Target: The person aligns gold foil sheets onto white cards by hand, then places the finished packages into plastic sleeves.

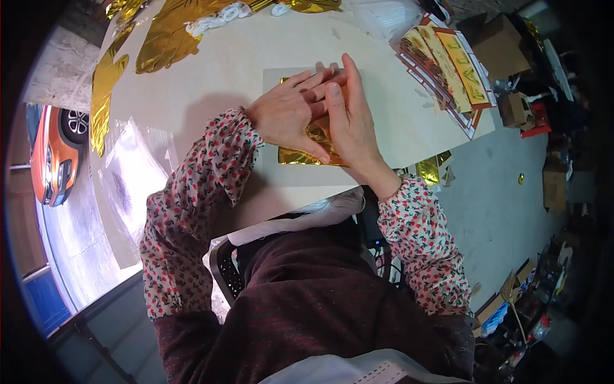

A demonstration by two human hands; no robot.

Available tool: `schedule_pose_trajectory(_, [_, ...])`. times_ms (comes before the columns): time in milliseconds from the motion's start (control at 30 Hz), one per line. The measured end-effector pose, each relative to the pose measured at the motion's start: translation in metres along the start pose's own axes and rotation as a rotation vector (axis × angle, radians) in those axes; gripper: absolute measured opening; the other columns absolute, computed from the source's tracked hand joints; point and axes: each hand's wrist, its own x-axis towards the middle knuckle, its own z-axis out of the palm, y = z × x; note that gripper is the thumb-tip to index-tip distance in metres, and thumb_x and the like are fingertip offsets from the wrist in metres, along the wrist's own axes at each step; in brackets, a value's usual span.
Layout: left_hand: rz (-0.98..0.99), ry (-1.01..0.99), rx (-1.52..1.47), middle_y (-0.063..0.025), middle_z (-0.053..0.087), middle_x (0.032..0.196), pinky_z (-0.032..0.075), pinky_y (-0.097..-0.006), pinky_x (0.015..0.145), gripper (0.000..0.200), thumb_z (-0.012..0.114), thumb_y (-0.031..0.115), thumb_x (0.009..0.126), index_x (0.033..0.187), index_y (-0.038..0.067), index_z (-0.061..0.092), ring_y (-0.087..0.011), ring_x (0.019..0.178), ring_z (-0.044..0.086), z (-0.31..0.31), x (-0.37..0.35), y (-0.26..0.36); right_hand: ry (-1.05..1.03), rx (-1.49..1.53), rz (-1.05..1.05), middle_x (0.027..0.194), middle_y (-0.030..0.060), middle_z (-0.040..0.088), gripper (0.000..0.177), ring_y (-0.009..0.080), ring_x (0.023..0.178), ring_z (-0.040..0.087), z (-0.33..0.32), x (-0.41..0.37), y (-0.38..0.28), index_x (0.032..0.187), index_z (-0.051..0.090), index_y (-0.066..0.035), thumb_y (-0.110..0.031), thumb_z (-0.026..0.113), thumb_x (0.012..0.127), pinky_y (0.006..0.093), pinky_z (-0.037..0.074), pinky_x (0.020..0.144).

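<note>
A folded piece of gold foil (297, 155) lies on a grey sheet (272, 176) on the pale table. Over its upper left part is my left hand (286, 115), palm down with the fingers spread and the thumb on the foil. My right hand (352, 125) stands on edge at the foil's right side, fingers stretched out. The fingertips of both hands meet or overlap near the foil's top edge. Neither hand visibly grips anything. Much of the foil is hidden beneath the hands.
More gold foil (169, 38) with white ties (220, 19) lies at the table's back left. Clear plastic bags (131, 179) are at the left. Printed cards (448, 64) sit at the back right. Cardboard boxes (499, 48) stand on the floor beyond.
</note>
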Motion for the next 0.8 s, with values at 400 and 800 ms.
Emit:
schedule_pose_trajectory(400, [-0.24,0.192,0.223,-0.0198,0.035,0.154,0.029,-0.0543,0.115,0.087,0.076,0.049,0.078,0.145,0.005,0.042,-0.0395,0.145,0.028,-0.051,-0.064,0.006,0.023,-0.142,-0.037,0.147,0.0273,0.04,0.064,0.0392,0.134,0.043,0.006,0.002,0.002,0.148,0.029,0.005,-0.042,0.038,0.105,0.0436,0.034,0.112])
schedule_pose_trajectory(800, [-0.395,0.188,0.073,-0.0194,0.035,0.155,0.024,-0.048,0.117,0.11,0.067,0.073,0.073,0.147,-0.002,0.037,-0.0368,0.145,0.029,0.0,-0.068,0.034,-0.06,-0.573,-0.219,0.147,0.0261,0.042,0.053,0.042,0.139,0.035,0.014,0.004,0.017,0.142,0.042,0.003,-0.031,0.046,0.102,0.0477,0.029,0.115])
